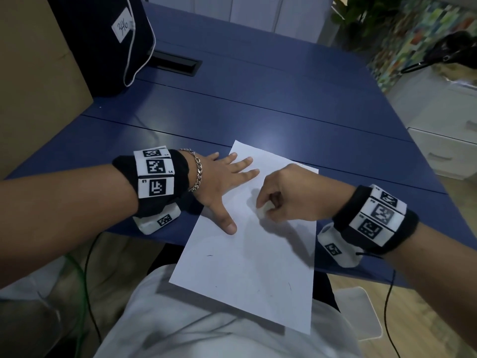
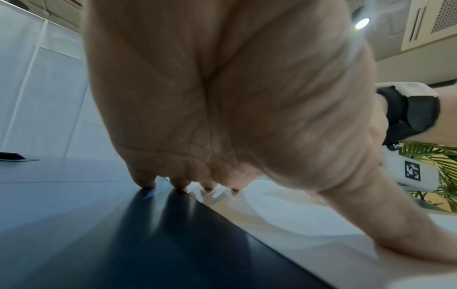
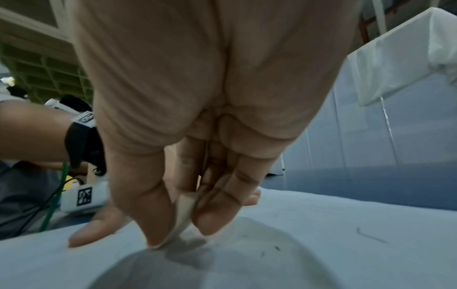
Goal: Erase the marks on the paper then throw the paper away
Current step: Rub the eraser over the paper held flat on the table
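A white sheet of paper (image 1: 247, 259) lies on the blue table (image 1: 258, 104), its near end hanging over the front edge above my lap. Faint pencil marks (image 1: 209, 255) show on the lower half. My left hand (image 1: 227, 177) lies flat with spread fingers on the paper's upper left edge, thumb on the sheet. My right hand (image 1: 265, 206) pinches a small white eraser (image 1: 262, 212) and presses its tip on the middle of the paper. In the right wrist view the eraser (image 3: 183, 217) sits between thumb and fingers, touching the paper (image 3: 321, 254) near a short dark stroke (image 3: 371, 237).
A dark bag (image 1: 108, 40) with a paper label and a cardboard box (image 1: 33, 81) stand at the table's back left. A black cable slot (image 1: 175, 63) is set in the tabletop. White drawers (image 1: 444, 140) stand to the right. Cables hang beside my legs.
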